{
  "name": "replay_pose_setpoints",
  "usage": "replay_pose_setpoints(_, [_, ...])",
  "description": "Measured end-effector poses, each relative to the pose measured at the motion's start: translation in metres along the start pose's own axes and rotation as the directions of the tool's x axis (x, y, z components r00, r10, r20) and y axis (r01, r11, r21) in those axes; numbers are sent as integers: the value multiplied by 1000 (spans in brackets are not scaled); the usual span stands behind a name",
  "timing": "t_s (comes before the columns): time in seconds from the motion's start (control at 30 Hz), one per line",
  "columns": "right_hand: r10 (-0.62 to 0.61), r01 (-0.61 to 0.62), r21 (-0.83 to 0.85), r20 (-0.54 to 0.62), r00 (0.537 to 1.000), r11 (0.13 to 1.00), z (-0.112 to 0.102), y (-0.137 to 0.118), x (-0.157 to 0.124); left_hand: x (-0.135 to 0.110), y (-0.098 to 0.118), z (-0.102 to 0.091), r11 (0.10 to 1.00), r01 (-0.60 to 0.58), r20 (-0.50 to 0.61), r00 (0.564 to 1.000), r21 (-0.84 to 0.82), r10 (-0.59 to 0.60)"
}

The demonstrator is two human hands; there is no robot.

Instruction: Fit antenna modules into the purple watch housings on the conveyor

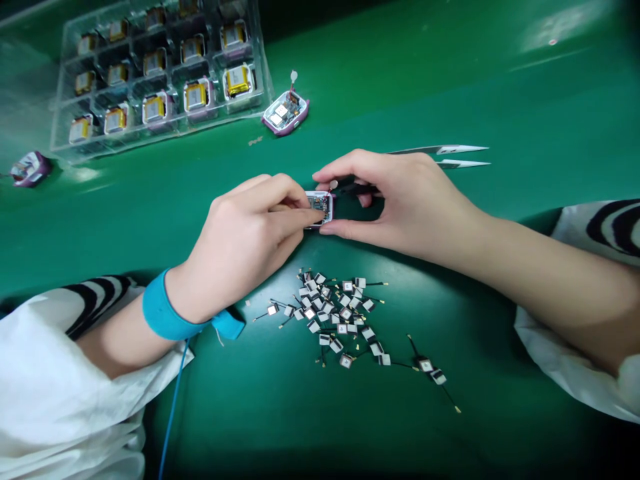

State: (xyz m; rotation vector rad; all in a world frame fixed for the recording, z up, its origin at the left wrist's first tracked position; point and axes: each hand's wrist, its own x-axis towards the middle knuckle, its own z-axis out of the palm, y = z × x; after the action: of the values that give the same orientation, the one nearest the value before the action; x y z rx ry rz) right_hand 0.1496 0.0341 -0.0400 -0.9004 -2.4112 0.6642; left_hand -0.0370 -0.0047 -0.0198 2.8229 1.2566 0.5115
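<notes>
A small smartwatch case (329, 208) with an exposed circuit board is between my hands. My left hand (250, 233) grips it, with the fingers closed over its left side and one fingertip pressing on the board. My right hand (400, 200) has its thumb and forefinger at the right edge of the case. Tweezers (463, 149) are tucked in the right hand's curled fingers, their pale tips sticking out behind the hand. A small round silver part (334, 184) on a wire stands up beside the case. The fingers partly hide the board.
A clear compartment tray (120, 147) at the back left holds several watch cases with yellow-edged batteries. Separate cases lie at its right (285, 115) and left (31, 169). Several small square parts with black cables (327, 313) are scattered in front. A blue wrist strap (163, 310) trails a cord.
</notes>
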Motion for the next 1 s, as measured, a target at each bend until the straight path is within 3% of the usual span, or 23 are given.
replay_pose_setpoints(0.17, [-33, 33, 0, -11, 999, 999, 0, 2, -1, -1, 0, 0, 1000, 2, 3, 1000, 18, -2])
replay_pose_setpoints(0.43, [-47, 54, 32, -195, 980, 998, -15, -5, -8, -1, -2, 1, 999, -27, -27, 999, 25, 28])
replay_pose_setpoints(0.73, [-10, 78, 144, -423, 906, 987, 0, -17, -6, 0, -1, -1, 998, 22, 44, 999, 57, -25])
replay_pose_setpoints(0.87, [-42, 96, 94, -460, 887, 991, 3, -15, -7, 0, 0, -3, 998, 31, 64, 997, 49, -34])
replay_pose_setpoints(1.0, [-77, 94, 17, -432, 898, 995, 3, -18, -8, 0, 1, -3, 999, 32, 62, 997, 41, -34])
